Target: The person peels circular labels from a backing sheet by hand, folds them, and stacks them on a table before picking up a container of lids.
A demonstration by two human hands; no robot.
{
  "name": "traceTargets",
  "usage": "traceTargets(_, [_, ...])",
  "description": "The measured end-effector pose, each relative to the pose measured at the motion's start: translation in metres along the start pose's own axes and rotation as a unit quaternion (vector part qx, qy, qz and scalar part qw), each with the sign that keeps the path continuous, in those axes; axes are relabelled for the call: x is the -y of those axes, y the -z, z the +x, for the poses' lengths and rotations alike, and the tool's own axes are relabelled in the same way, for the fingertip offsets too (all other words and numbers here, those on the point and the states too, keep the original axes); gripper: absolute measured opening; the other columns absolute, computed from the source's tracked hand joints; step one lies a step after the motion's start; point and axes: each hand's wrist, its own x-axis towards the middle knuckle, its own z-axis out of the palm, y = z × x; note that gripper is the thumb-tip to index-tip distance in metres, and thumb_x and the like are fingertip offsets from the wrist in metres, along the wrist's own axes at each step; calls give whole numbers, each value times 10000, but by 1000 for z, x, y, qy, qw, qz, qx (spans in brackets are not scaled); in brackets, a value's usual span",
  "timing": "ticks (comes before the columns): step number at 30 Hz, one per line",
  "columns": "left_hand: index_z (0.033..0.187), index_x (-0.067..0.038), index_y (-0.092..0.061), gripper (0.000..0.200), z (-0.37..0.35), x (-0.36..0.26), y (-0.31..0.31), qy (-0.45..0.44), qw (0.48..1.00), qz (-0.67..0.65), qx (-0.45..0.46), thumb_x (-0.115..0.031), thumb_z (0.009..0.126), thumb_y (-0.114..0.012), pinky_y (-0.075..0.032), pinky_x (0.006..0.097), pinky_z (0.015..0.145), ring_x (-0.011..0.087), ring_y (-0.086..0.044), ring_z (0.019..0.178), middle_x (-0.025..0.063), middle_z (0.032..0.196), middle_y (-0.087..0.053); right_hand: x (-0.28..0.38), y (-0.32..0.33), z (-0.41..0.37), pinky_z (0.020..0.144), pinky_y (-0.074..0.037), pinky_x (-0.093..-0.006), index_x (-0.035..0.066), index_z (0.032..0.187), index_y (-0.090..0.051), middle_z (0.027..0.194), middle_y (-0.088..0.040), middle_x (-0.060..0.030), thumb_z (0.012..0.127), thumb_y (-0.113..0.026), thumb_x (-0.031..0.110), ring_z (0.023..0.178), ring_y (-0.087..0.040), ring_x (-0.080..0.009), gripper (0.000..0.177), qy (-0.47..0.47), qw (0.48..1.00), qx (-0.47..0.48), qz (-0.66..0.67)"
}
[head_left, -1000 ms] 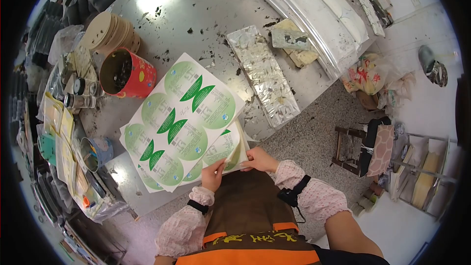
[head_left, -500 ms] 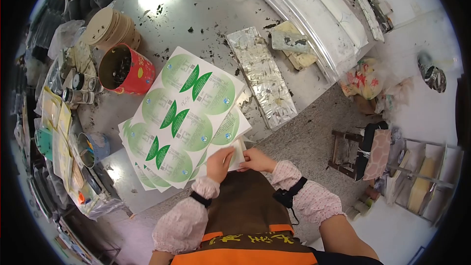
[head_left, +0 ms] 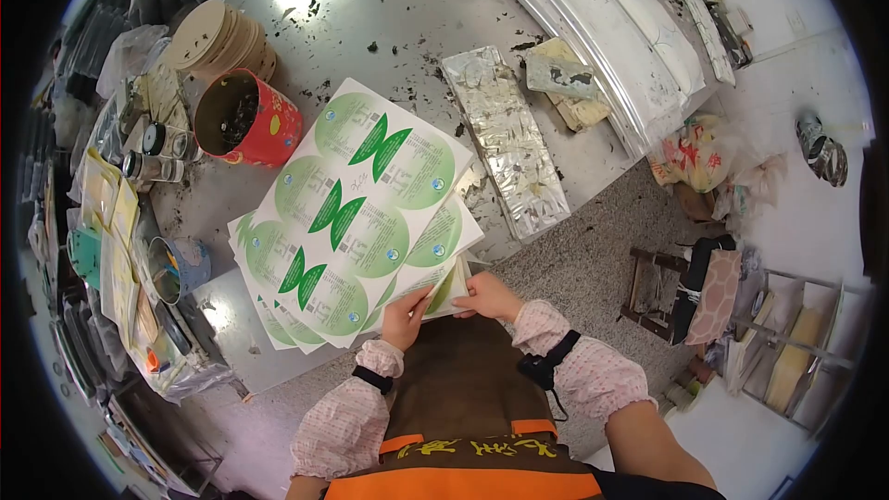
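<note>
A fanned stack of white sheets printed with round green labels [head_left: 356, 213] lies on the metal table [head_left: 389, 28], its near corner hanging over the table's front edge. My left hand [head_left: 406, 313] pinches that near corner from the left, thumb on top of a sheet. My right hand [head_left: 489, 294] grips the same corner from the right side. Both wrists wear pink patterned sleeves, and a brown and orange apron fills the bottom of the view.
A red tin can [head_left: 248, 118] and a pile of tan round discs [head_left: 218, 37] stand left of the sheets. Silver foil pouches [head_left: 505, 139] and long foil stacks [head_left: 593, 37] lie to the right. Small jars, cups and cards crowd the left edge. A stool [head_left: 690, 292] stands on the floor.
My left hand has slid along the near corner of the stack and now pinches it again; the sheets have fanned out a little more toward the left.
</note>
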Motion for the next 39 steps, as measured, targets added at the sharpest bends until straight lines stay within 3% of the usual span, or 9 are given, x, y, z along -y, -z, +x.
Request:
traceTargets(4, [1181, -7, -666, 282, -5, -11, -2, -41, 999, -14, 10, -16, 900, -641, -530, 308, 843, 216, -696, 940, 166, 1047, -718, 14, -9, 1, 631, -609, -286, -135, 1023, -649, 883, -705, -177, 862, -692, 46, 724, -716, -213, 246, -43, 980, -53, -186])
traceTargets(10, [1195, -8, -659, 316, -4, 0, 1, -7, 1000, -8, -10, 3, 879, -662, -523, 315, 886, 218, -690, 991, 165, 1106, -705, -4, 4, 0, 594, -602, -299, -133, 975, -668, 838, -707, -176, 856, -701, 80, 698, -718, -216, 246, 44, 997, 34, 49])
traceTargets(16, [1175, -9, -667, 282, -9, -5, -2, -17, 999, -32, 16, -22, 894, -655, -523, 318, 868, 222, -692, 982, 176, 1078, -710, 12, -10, -1, 608, -612, -293, -122, 1037, -652, 901, -702, -167, 864, -679, 32, 729, -714, -215, 233, -14, 988, -54, -147])
traceTargets(19, [1175, -10, -666, 279, -7, -3, -1, -95, 994, 60, -7, -19, 896, -654, -526, 320, 860, 227, -697, 970, 183, 1077, -707, 5, -6, -3, 598, -607, -292, -120, 1019, -657, 893, -703, -163, 864, -683, 39, 729, -713, -207, 224, 23, 998, -26, -44])
traceTargets(22, [1173, -16, -667, 297, -7, -2, 1, -47, 999, 6, -12, 5, 877, -665, -531, 328, 858, 248, -702, 962, 186, 1080, -702, -7, 5, 0, 594, -604, -290, -113, 1015, -661, 893, -704, -160, 869, -674, 34, 728, -713, -207, 208, 54, 995, 42, 72])
traceTargets(31, [1161, -6, -669, 272, -9, -4, -1, -91, 993, 71, -9, -25, 891, -647, -539, 319, 823, 252, -710, 932, 177, 1019, -719, 27, -11, -8, 660, -612, -283, -133, 1011, -638, 932, -707, -148, 902, -649, 37, 774, -714, -191, 203, -17, 974, -40, -223])
traceTargets(34, [1161, -14, -676, 277, -8, -2, 0, -42, 998, 41, -33, -23, 885, -656, -539, 319, 826, 253, -710, 930, 173, 1059, -714, 4, 0, -3, 604, -599, -285, -138, 956, -653, 835, -709, -147, 876, -691, 74, 693, -715, -193, 230, 73, 996, 11, -58])
traceTargets(37, [1153, -18, -684, 275, -7, -3, 4, 14, 1000, -6, -14, -21, 879, -663, -538, 323, 834, 258, -707, 941, 173, 1080, -709, -1, -1, 0, 591, -597, -286, -138, 951, -657, 808, -708, -148, 862, -706, 77, 673, -713, -194, 238, 40, 998, 14, 38])
traceTargets(39, [1150, -14, -684, 273, -8, -4, 4, -27, 1000, 6, -5, -20, 878, -665, -537, 323, 832, 256, -707, 941, 178, 1063, -712, 9, -5, -2, 616, -604, -284, -136, 984, -652, 845, -710, -148, 868, -694, 57, 706, -714, -193, 229, 16, 996, -20, -88])
